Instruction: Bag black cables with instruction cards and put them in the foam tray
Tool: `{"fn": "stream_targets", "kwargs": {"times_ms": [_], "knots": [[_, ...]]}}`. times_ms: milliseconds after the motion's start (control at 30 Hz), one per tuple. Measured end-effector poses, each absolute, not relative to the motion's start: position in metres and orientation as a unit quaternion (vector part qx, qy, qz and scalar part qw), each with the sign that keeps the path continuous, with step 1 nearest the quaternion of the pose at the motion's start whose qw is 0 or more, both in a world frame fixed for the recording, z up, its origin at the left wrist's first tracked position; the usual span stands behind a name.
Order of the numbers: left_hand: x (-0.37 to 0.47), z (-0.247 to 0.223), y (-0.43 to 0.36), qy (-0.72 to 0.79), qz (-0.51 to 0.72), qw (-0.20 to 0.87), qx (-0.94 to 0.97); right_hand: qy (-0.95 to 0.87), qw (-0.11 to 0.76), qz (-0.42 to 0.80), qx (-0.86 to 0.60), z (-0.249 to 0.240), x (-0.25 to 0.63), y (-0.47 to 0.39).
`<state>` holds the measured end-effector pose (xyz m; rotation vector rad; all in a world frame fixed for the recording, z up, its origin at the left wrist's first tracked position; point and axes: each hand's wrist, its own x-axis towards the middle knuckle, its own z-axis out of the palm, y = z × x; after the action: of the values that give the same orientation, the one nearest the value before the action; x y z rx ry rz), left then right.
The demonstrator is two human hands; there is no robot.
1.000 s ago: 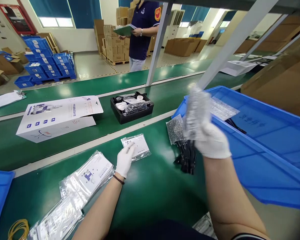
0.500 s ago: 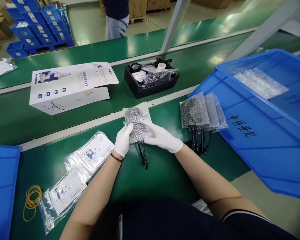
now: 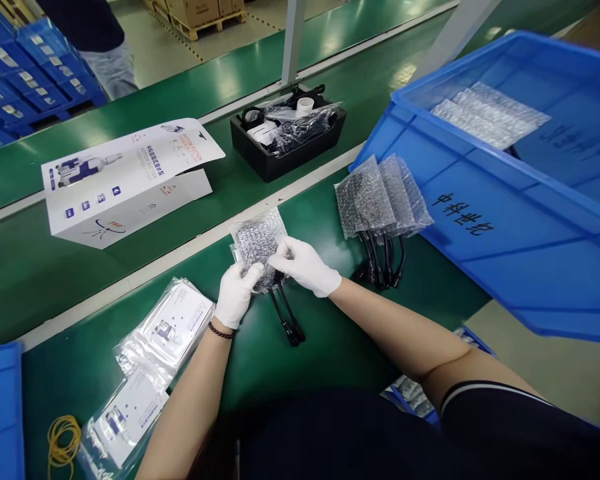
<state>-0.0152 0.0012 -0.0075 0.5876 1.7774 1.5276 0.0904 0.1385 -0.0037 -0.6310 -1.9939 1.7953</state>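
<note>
A bubble-wrap pouch [image 3: 258, 241] with a dark device inside lies between my hands at the middle of the green bench. Two black cables with connectors [image 3: 291, 328] trail from its lower edge. My left hand [image 3: 236, 293], in a white glove, grips the pouch's lower left corner, thumb on top. My right hand [image 3: 303, 263], also gloved, pinches the pouch at its right side with thumb and forefinger. To the right lie several similar bubble-wrap pouches [image 3: 367, 199], overlapping, their black cables pointing toward me.
Bagged leaflets [image 3: 177, 320] and yellow rubber bands [image 3: 63, 440] lie left. Behind stand a printed white carton [image 3: 130, 173] and a black tray [image 3: 280, 157] of parts. A large blue crate [image 3: 460, 187] leans at right; another blue bin [image 3: 0, 407] is far left. A person [image 3: 93, 40] stands beyond.
My right hand has gone from lying over the pouch with extended fingers to pinching its right side. My left hand sits lower on the pouch. The whole view has shifted and tilted.
</note>
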Motion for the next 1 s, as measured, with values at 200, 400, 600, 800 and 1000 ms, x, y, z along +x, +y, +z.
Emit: {"fn": "stream_targets", "kwargs": {"times_ms": [200,400,600,800,1000], "knots": [[-0.017,-0.008,0.000,0.691,0.593,0.360,0.204,-0.700,0.182,0.651,-0.230,-0.003,0.090,0.138],[-0.018,-0.008,0.000,0.668,0.597,0.392,0.209,-0.693,0.163,0.659,-0.242,0.003,0.090,0.139],[-0.018,-0.006,-0.001,0.653,0.602,0.403,0.219,-0.683,0.149,0.670,-0.250,0.009,0.090,0.139],[-0.018,-0.007,-0.002,0.663,0.587,0.410,0.221,-0.678,0.143,0.674,-0.256,0.009,0.090,0.140],[-0.019,-0.006,0.002,0.640,0.630,0.397,0.187,-0.668,0.144,0.692,-0.231,0.005,0.092,0.140]]}}
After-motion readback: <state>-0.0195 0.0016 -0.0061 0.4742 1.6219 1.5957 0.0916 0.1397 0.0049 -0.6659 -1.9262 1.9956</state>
